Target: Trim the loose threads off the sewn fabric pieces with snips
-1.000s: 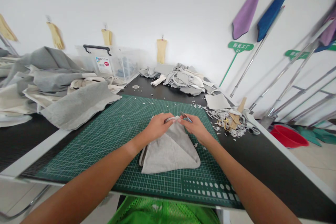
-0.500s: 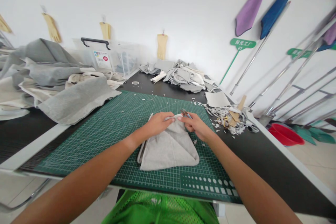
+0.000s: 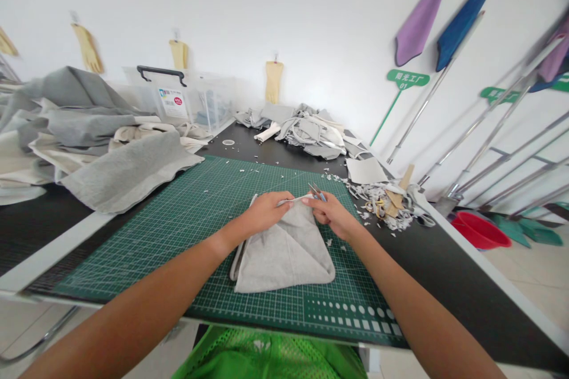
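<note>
A folded piece of light grey cloth point(image 3: 284, 257) lies in front of me on the green cutting mat point(image 3: 146, 249). My left hand point(image 3: 269, 210) is closed on its far edge, thumb on top. Close by on the right, my right hand point(image 3: 331, 213) pinches the same edge between thumb and fingers. Small scissors point(image 3: 317, 192) with metal tips and a bit of blue are tucked in that right hand, pointing up and away from the cloth. Most of their handle is hidden by the fingers.
Grey fabric point(image 3: 128, 172) is heaped at the left, before a clear plastic box point(image 3: 166, 95). More grey pieces point(image 3: 306, 130) lie at the back. Scraps and clippings point(image 3: 395, 207) are piled to the right. A red basin point(image 3: 480, 230) and poles stand beyond the table.
Both hands stay at the cloth's far edge, which looks pulled straighter between them. The scissor tips have tilted slightly upright. The view has shifted a little.
</note>
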Available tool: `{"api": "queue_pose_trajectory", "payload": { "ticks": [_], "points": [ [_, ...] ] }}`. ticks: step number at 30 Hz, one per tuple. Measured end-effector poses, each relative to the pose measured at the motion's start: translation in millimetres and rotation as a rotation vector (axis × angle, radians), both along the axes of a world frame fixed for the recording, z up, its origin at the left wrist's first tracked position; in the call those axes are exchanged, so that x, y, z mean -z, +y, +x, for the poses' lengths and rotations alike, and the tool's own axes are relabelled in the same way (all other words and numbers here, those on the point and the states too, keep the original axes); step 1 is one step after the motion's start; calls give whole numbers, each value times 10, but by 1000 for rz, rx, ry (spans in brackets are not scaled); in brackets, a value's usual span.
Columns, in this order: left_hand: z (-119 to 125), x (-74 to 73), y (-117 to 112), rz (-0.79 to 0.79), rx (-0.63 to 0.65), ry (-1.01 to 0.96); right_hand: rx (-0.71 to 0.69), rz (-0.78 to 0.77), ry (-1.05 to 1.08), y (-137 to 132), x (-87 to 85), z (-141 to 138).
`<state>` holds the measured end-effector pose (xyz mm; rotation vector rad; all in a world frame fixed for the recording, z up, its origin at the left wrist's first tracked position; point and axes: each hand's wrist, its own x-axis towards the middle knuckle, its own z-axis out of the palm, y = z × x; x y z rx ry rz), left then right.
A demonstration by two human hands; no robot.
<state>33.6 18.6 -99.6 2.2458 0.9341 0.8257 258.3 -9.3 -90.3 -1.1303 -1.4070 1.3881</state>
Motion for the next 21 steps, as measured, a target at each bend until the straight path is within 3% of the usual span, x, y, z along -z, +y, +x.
{"api": "queue_pose_trajectory", "payload": {
  "ticks": [11, 21],
  "points": [
    [-51, 42, 44, 45, -78, 90, 12, -51, 38, 26, 3, 65],
    [-56, 53, 43, 88, -161, 133, 85, 18, -3, 102, 106, 68]
  ]
}}
